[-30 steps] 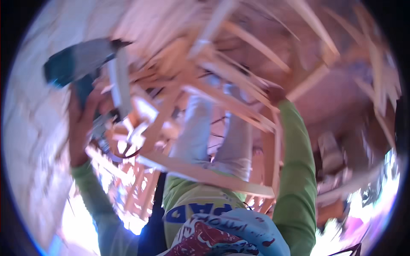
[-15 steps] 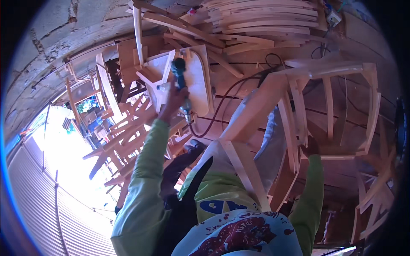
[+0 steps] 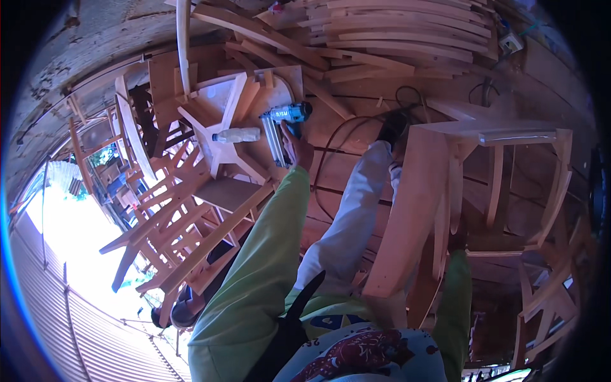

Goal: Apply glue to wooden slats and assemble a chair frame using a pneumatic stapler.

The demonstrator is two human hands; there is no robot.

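Note:
My left hand (image 3: pixel 298 148) is closed around the handle of a teal nail gun (image 3: pixel 287 113) with a long silver magazine. The tool is over pale wooden boards, beside a cross-shaped wooden base (image 3: pixel 223 151). On that base lies a clear plastic bottle (image 3: pixel 237 135). At my right a wooden chair frame (image 3: pixel 407 216) stands tilted close to my legs, its wide front piece toward me. My right hand (image 3: pixel 458 239), dark in shadow, is at the frame's lower rail and seems to grip it; its fingers are hardly visible.
Curved wooden slats (image 3: pixel 401 32) are stacked at the far side. A reddish hose (image 3: pixel 321 169) loops over the floor near my shoe (image 3: pixel 393 127). More wooden frames (image 3: pixel 162 229) crowd the left, where another person crouches low. A power socket box (image 3: pixel 511 43) is at far right.
My left hand has swung the nail gun to the right and turned it side-on. The wide front of the chair frame has shifted right and nearer; my right hand stays on it.

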